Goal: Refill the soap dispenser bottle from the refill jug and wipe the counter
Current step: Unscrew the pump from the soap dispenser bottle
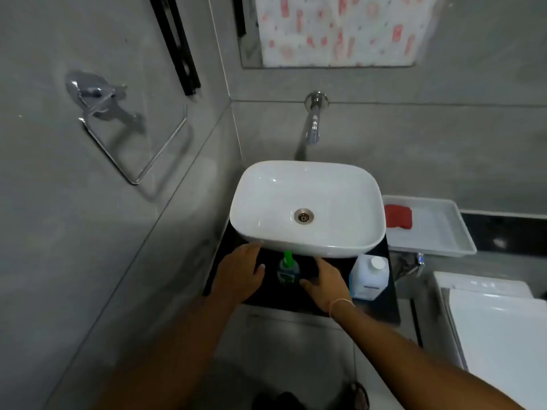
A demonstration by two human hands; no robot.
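Note:
A small soap dispenser bottle [287,270] with a green pump stands upright on the black counter [384,306], just in front of the white basin [307,208]. My left hand [239,270] is open to the bottle's left, a small gap away. My right hand [325,284] is open on the bottle's right, its fingertips close to or touching the bottle. A white refill jug [368,276] with a white cap stands on the counter to the right of my right hand. A red cloth [398,216] lies in a white tray [455,244] to the right of the basin.
A chrome tap [314,119] juts from the grey wall above the basin. A towel ring [130,134] hangs on the left wall. A white toilet cistern [497,321] sits low on the right. A mirror [325,31] is above.

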